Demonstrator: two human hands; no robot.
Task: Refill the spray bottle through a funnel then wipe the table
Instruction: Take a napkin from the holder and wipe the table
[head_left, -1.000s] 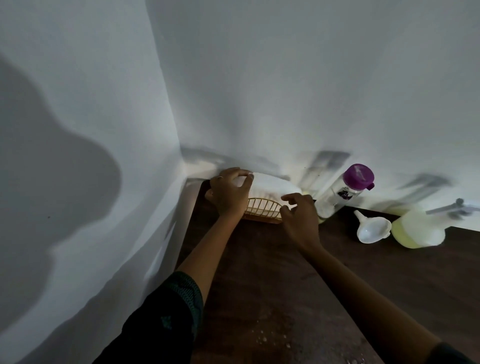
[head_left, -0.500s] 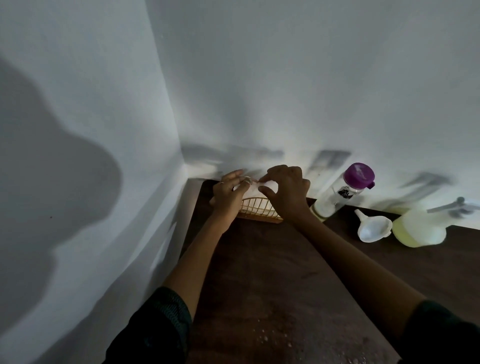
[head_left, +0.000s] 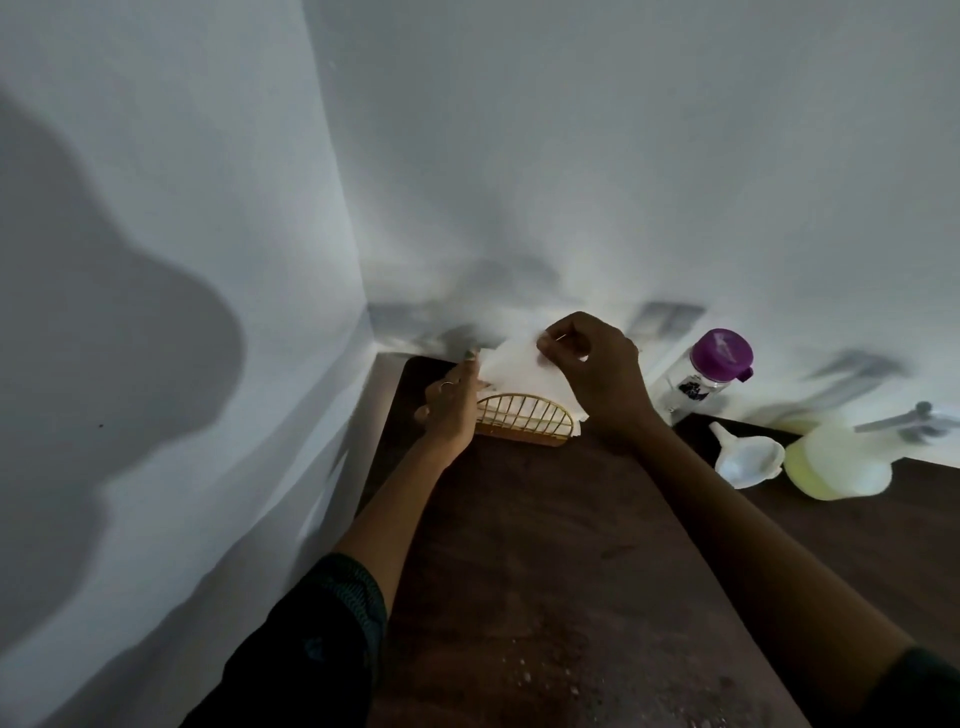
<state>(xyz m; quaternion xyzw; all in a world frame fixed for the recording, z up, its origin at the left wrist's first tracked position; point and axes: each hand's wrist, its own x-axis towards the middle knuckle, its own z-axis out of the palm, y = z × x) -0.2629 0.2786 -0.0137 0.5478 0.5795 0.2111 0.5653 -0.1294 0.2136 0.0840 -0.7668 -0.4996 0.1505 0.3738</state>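
A gold wire napkin holder (head_left: 524, 420) stands in the far left corner of the dark wooden table (head_left: 545, 545). A white paper napkin (head_left: 514, 370) rises out of it. My right hand (head_left: 597, 379) pinches the napkin's top right corner. My left hand (head_left: 452, 405) rests against the holder's left end and the napkin's left edge. At the far right stand a spray bottle (head_left: 836, 460) with yellow liquid, a white funnel (head_left: 745, 457) lying beside it, and a clear bottle with a purple cap (head_left: 706, 371).
White walls close the table in at the left and the back. Pale crumbs or droplets (head_left: 535, 675) speckle the near part of the table. Open tabletop lies between my arms.
My right hand moved from the holder's right end up to the napkin's top and has lifted a napkin higher. My left hand slid down to the holder's left end.
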